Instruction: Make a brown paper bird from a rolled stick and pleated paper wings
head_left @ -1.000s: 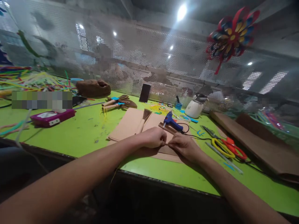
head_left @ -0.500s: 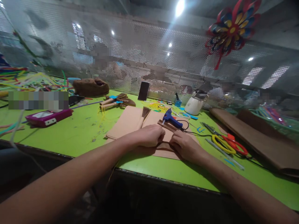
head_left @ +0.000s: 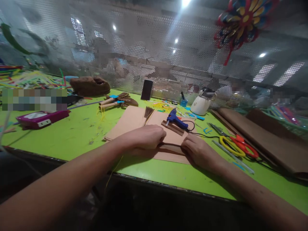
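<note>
You've got the thin brown strip pinched near each end, left hand on one side and right hand on the other, probably so it stays straight. Both hands look closed on it, though your left fingertips are mostly hidden. The tan paper underneath likely shields the counter, and the blue glue gun seems parked within easy reach, around 11 o'clock from your right hand. The strip runs from your left hand's 4 o'clock to your right hand's 9.
</note>
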Action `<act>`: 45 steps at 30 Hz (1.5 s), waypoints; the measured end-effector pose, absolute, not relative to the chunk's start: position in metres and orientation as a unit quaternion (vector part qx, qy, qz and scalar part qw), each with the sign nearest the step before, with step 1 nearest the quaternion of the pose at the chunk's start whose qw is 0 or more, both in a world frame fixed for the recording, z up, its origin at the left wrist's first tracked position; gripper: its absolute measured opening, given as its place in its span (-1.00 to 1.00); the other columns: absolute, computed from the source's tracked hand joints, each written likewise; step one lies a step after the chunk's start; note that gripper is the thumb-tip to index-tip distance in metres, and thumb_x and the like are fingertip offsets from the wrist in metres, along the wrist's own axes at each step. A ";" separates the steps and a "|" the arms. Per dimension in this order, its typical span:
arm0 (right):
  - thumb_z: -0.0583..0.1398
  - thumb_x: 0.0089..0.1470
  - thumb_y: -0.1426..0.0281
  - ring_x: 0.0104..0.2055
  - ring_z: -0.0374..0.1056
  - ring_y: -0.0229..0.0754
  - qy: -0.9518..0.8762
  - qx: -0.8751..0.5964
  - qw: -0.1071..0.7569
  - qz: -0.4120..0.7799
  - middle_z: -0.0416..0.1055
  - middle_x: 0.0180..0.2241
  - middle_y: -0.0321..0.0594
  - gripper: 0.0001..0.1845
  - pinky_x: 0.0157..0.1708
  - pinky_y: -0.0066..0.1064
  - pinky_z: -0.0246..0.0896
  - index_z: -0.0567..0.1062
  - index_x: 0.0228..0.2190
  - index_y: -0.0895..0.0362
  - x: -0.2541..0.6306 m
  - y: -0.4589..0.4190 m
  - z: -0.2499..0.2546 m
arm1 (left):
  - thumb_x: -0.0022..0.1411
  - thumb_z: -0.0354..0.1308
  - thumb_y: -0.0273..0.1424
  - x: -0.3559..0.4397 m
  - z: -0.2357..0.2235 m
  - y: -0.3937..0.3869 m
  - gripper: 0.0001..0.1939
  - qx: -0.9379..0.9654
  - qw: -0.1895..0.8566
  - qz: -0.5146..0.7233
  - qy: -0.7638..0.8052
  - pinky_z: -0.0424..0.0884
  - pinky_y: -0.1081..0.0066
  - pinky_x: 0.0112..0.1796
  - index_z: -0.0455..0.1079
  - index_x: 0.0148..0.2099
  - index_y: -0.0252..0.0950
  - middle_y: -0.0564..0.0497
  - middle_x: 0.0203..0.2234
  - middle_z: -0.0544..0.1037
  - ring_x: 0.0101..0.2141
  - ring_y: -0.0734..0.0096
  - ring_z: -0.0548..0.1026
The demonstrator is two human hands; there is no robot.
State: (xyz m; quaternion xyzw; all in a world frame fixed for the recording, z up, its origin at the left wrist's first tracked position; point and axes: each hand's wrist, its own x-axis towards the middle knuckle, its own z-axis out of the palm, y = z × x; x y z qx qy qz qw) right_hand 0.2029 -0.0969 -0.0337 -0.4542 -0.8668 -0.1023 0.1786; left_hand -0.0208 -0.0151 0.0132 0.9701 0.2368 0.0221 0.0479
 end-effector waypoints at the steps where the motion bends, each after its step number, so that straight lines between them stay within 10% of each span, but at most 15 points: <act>1: 0.05 0.03 0.59 -0.36 0.15 -0.16 -0.868 -0.453 0.176 -0.102 0.27 -0.43 -0.13 -0.86 -0.35 -0.34 0.11 0.35 -0.47 0.18 0.203 -0.098 -0.033 | 0.08 0.00 -0.45 -0.021 0.013 -0.014 -0.87 0.970 0.047 0.017 0.237 0.11 0.43 -0.53 0.38 -0.36 -0.31 -0.05 -0.44 0.47 -0.52 0.43 0.30; 14: 0.03 0.08 0.57 -0.34 0.16 -0.15 -0.870 -0.443 0.186 -0.113 0.26 -0.41 -0.11 -0.84 -0.34 -0.31 0.14 0.38 -0.44 0.18 0.204 -0.104 -0.033 | 0.05 -0.01 -0.43 -0.024 0.007 -0.019 -0.85 0.976 0.016 0.080 0.201 0.18 0.38 -0.41 0.39 -0.39 -0.31 -0.09 -0.44 0.44 -0.47 0.37 0.31; 29: 0.02 0.10 0.55 -0.31 0.12 -0.10 -0.845 -0.469 0.189 -0.175 0.25 -0.41 -0.10 -0.84 -0.29 -0.23 0.13 0.35 -0.45 0.18 0.181 -0.114 -0.026 | 0.10 -0.05 -0.37 -0.014 0.008 -0.010 -0.74 0.891 0.378 0.130 0.214 0.06 0.48 -0.52 0.19 -0.60 -0.32 0.12 -0.66 0.16 -0.58 0.55 0.07; 39: 0.15 0.01 0.45 -0.21 0.27 -0.10 -0.820 -0.478 0.314 0.022 0.37 -0.24 -0.09 -0.76 -0.24 -0.29 0.21 0.44 -0.20 0.14 0.181 -0.106 -0.002 | 0.09 0.02 -0.32 -0.011 0.000 -0.008 -0.78 0.886 0.403 0.122 0.194 0.03 0.50 -0.54 0.35 -0.47 -0.36 0.13 -0.65 0.23 -0.59 0.57 0.11; 45: 0.10 0.07 0.34 -0.51 0.22 -0.28 -0.812 -0.507 0.237 0.165 0.37 -0.58 -0.29 -0.75 -0.49 -0.46 0.11 0.52 -0.49 0.17 0.177 -0.089 0.000 | 0.13 0.02 -0.36 -0.008 0.003 -0.014 -0.79 0.918 0.317 0.152 0.183 0.10 0.51 -0.50 0.39 -0.42 -0.38 0.07 -0.57 0.37 -0.52 0.52 0.23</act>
